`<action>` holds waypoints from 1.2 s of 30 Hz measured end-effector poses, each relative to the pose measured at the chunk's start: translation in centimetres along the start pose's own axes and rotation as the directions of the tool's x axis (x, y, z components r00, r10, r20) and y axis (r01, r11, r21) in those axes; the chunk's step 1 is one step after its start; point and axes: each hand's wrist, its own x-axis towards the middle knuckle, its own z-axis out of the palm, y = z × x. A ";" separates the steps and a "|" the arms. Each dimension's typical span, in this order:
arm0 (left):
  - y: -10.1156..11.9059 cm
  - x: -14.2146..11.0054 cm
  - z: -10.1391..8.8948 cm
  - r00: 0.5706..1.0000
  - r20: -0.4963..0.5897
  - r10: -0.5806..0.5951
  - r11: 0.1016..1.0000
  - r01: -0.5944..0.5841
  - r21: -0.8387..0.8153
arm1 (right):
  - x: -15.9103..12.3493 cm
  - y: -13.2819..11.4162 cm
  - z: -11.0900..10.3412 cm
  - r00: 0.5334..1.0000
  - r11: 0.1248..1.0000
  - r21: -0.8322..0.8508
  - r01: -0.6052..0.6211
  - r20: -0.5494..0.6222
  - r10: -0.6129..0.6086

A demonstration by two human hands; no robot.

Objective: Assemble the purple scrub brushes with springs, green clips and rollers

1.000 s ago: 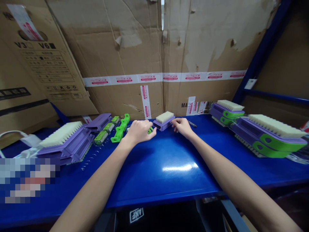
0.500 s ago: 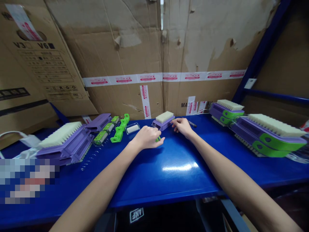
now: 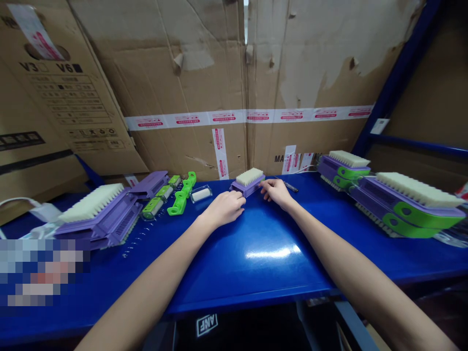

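A small purple brush block with cream bristles facing up lies on the blue tabletop, between and just beyond my hands. My left hand is at its near left end, fingers curled and closed. What lies under those fingers is hidden. My right hand is at the block's right end, thumb and fingertips pinched against it. A dark pen-like object lies just behind the right hand. To the left of my left hand are a clear case with a white bar and a bright green plastic piece.
Stacked purple brushes stand at the left, beside green blocks in clear cases and a clear coil. More purple-and-green brushes are stacked at the right. Cardboard walls off the back; the blue table has its edge near me.
My left hand has rolled slightly palm-down and its thumb has drawn in. The bit of green visible under it before is now hidden. My right hand and the brush block stay put.
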 end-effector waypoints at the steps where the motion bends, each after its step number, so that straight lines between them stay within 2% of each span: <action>1: -0.1 0.0 0.1 1.000 -0.008 0.000 1.000 0.000 -0.007 | 0.0 0.0 0.0 1.000 1.000 -0.004 -0.004 -0.003 0.004; 6: -1.0 -0.2 0.8 0.993 -0.091 -0.073 0.992 0.063 -0.106 | 0.0 -0.1 0.0 1.000 0.999 -0.025 -0.025 -0.009 0.024; 10: -1.8 -0.4 1.2 0.983 -0.111 -0.146 0.970 0.120 -0.211 | -0.1 -0.2 0.0 1.000 0.999 -0.022 -0.029 -0.007 0.028; 13: -2.2 -0.4 1.3 0.976 -0.140 -0.167 0.964 0.132 -0.231 | -0.1 -0.1 0.1 1.000 0.999 -0.035 -0.031 -0.007 0.031; 15: -2.3 -0.4 1.3 0.968 -0.167 -0.190 0.966 0.153 -0.210 | -0.1 0.1 0.0 1.000 0.996 -0.089 -0.012 -0.012 0.011; 17: -2.3 -0.4 1.3 0.954 -0.174 -0.243 0.960 0.211 -0.183 | 0.0 0.3 -0.2 0.996 0.970 -0.233 0.074 -0.030 -0.083; 19: -2.3 -0.5 1.3 0.935 -0.146 -0.322 0.940 0.299 -0.162 | 0.0 0.5 -0.4 0.967 0.875 -0.434 0.216 -0.026 -0.252; 21: -2.2 -0.6 1.1 0.915 -0.073 -0.397 0.912 0.384 -0.143 | -0.1 0.5 -0.5 0.904 0.726 -0.587 0.357 0.022 -0.427; 23: -2.1 -0.7 0.9 0.897 0.025 -0.442 0.889 0.441 -0.125 | -0.4 0.2 -0.2 0.828 0.592 -0.650 0.477 0.107 -0.550; 25: -2.2 -0.8 0.6 0.885 0.094 -0.456 0.881 0.464 -0.093 | -0.8 -0.1 0.4 0.758 0.484 -0.654 0.581 0.219 -0.614; 27: -2.4 -0.9 0.3 0.883 0.118 -0.454 0.885 0.463 -0.052 | -1.3 -0.5 1.4 0.712 0.415 -0.631 0.656 0.334 -0.618; 30: -3.0 -1.1 0.2 0.878 0.125 -0.461 0.884 0.467 -0.023 | -1.6 -0.7 2.5 0.702 0.400 -0.604 0.689 0.418 -0.577; 33: -3.7 -1.4 0.4 0.881 0.086 -0.466 0.880 0.471 -0.060 | -1.6 -0.6 2.6 0.718 0.430 -0.599 0.676 0.406 -0.565; 36: -4.1 -1.4 1.1 0.902 0.016 -0.432 0.895 0.431 -0.119 | -1.3 -0.4 2.1 0.718 0.449 -0.584 0.677 0.387 -0.578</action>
